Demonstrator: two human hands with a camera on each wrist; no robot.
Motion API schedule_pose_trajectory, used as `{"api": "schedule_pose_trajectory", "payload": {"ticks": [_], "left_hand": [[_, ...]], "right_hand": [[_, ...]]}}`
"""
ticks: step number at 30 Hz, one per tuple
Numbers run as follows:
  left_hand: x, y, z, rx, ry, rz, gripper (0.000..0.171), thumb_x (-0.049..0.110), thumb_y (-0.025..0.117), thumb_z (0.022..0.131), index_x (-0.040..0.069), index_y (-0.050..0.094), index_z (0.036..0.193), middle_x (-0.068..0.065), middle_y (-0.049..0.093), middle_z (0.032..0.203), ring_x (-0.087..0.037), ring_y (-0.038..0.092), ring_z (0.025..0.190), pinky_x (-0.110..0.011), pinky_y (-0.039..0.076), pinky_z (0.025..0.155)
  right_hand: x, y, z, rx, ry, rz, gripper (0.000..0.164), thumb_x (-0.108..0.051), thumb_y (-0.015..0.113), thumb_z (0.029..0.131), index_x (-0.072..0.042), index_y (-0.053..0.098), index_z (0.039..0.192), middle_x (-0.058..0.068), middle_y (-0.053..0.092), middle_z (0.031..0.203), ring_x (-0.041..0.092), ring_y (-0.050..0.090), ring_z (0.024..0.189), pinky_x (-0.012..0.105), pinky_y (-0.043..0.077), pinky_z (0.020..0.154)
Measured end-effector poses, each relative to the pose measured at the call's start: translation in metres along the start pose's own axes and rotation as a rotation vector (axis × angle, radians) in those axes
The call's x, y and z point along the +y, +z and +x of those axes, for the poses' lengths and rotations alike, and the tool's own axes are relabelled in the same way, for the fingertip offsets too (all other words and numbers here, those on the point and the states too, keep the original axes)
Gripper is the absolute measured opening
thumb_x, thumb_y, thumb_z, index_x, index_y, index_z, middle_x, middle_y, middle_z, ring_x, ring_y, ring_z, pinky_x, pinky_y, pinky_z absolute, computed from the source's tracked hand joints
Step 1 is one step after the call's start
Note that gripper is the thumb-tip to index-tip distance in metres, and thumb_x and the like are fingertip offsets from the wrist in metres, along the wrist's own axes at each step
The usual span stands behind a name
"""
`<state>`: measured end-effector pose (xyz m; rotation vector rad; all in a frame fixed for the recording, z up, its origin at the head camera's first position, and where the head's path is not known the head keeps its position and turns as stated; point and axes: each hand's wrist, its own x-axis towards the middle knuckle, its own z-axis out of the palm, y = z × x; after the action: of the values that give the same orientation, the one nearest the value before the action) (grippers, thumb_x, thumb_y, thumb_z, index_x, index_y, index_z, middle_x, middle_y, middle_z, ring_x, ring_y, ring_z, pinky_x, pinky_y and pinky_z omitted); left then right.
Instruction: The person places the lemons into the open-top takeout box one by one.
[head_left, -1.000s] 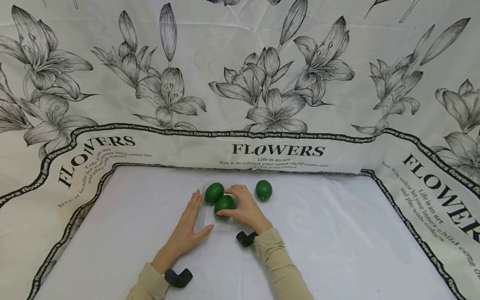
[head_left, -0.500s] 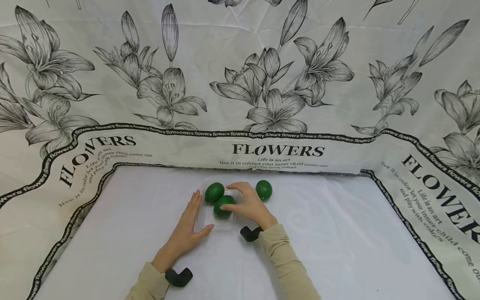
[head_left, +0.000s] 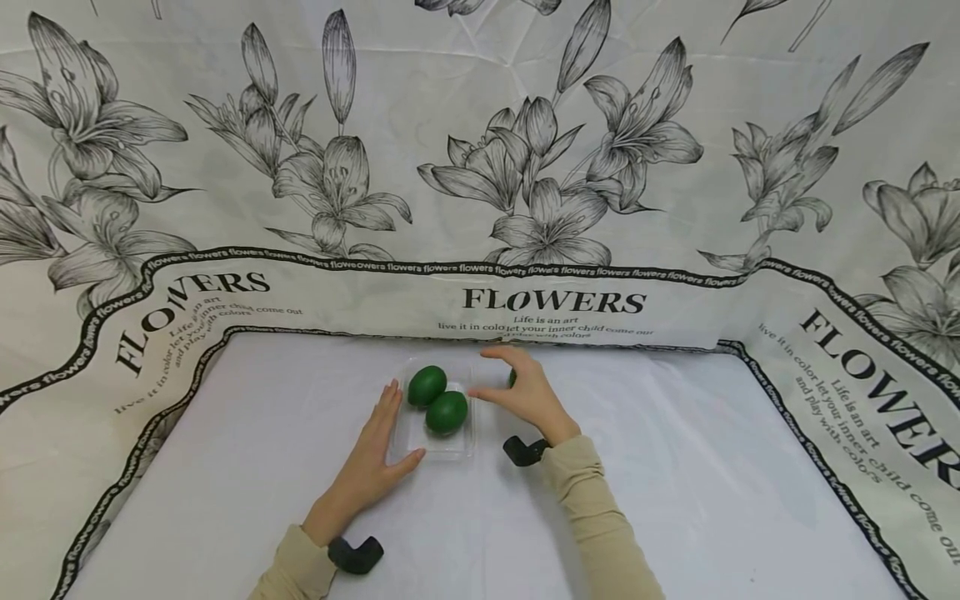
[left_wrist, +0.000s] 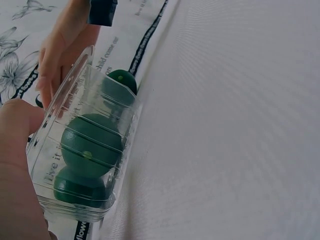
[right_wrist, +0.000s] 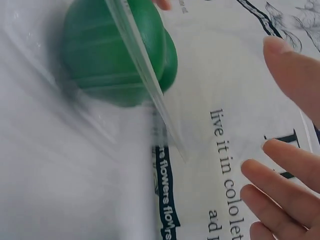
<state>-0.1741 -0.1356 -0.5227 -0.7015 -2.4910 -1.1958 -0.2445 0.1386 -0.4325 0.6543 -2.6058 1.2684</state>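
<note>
Two green limes lie against each other in a clear plastic box, the rear one (head_left: pixel 427 386) and the front one (head_left: pixel 447 413). The box (head_left: pixel 438 455) sits on the white table; its wall (left_wrist: pixel 75 80) stands in front of the limes in the left wrist view. My left hand (head_left: pixel 371 467) rests along the box's left side with straight fingers, thumb by the front corner. To the right of the box is my right hand (head_left: pixel 528 396), thumb and fingers spread with nothing between them. It largely hides a third lime (head_left: pixel 513 377); the left wrist view shows that lime (left_wrist: pixel 122 78) beyond the box.
White cloth (head_left: pixel 675 467) covers the table. A flower-printed curtain (head_left: pixel 555 304) rises along its back and sides. Each wrist carries a black camera mount, the left one (head_left: pixel 356 556) and the right one (head_left: pixel 525 451).
My right hand has let go of the front lime, leaving it in the box, and has moved right, in front of the third lime. My left hand has stayed at the box.
</note>
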Motion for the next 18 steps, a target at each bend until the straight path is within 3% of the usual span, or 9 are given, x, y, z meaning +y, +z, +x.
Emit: {"api": "schedule_pose_trajectory", "payload": {"ticks": [4,11,18], "left_hand": [[0.000,0.000,0.000,0.003,0.005,0.002,0.095,0.030,0.073,0.087,-0.001,0.016,0.157,-0.012,0.011,0.166,-0.032,0.009,0.151,-0.048,0.011,0.121],[0.000,0.000,0.001,0.004,0.000,-0.008,0.095,0.029,0.073,0.087,-0.002,0.018,0.156,-0.011,0.011,0.166,-0.032,0.010,0.151,-0.045,0.009,0.122],[0.000,-0.001,0.001,0.001,0.002,-0.018,0.094,0.030,0.073,0.087,-0.003,0.018,0.156,-0.011,0.010,0.166,-0.032,0.009,0.151,-0.050,0.011,0.121]], "right_hand": [[0.012,-0.008,-0.001,0.049,0.010,0.040,0.060,-0.029,0.085,0.079,-0.010,0.063,0.132,0.009,0.057,0.140,0.027,0.045,0.135,0.048,0.033,0.114],[0.034,-0.016,-0.013,0.103,0.105,0.141,0.065,-0.027,0.081,0.084,-0.016,0.054,0.142,0.007,0.043,0.153,0.026,0.030,0.146,0.055,0.023,0.117],[0.058,-0.010,-0.024,0.135,0.143,0.181,0.073,-0.020,0.081,0.084,-0.009,0.046,0.147,0.009,0.039,0.155,0.029,0.032,0.144,0.050,0.022,0.119]]}}
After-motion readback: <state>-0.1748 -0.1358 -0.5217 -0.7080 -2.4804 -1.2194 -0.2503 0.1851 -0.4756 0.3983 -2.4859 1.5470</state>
